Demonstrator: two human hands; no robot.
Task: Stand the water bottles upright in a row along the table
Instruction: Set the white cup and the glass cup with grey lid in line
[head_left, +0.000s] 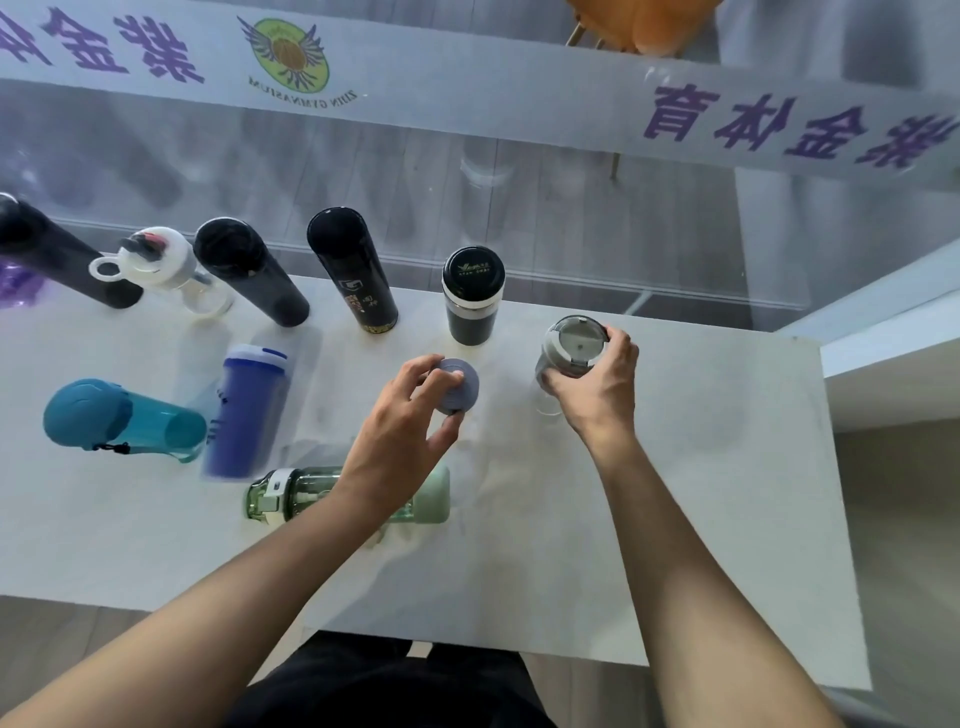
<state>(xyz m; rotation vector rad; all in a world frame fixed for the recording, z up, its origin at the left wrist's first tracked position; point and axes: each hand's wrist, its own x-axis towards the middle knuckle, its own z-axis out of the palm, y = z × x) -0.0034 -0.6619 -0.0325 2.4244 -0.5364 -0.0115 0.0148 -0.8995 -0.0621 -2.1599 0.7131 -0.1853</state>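
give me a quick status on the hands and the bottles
Right hand gripping clear grey-lid bottle upright. Left hand on purple-capped bottle, grip unclear. Green bottle lying under left forearm; teal bottle also down.

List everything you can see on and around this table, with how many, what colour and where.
Table: one, white, centre.
Black bottles: four, upright, back row; one has a white band.
White-capped bottle: one, clear, upright, back row left.
Purple thing: one, far left edge, cut off.
Teal bottle: one, lying, left.
Blue bottle: one, blurred, left of centre.
Green bottle: one, lying, under left forearm.
Grey-lidded bottle: one, clear, upright, centre.
Grey-capped bottle: one, clear, right.
Banner: one, white, purple lettering, behind glass.
Hands: left by the grey lid; right gripping the grey-capped bottle.
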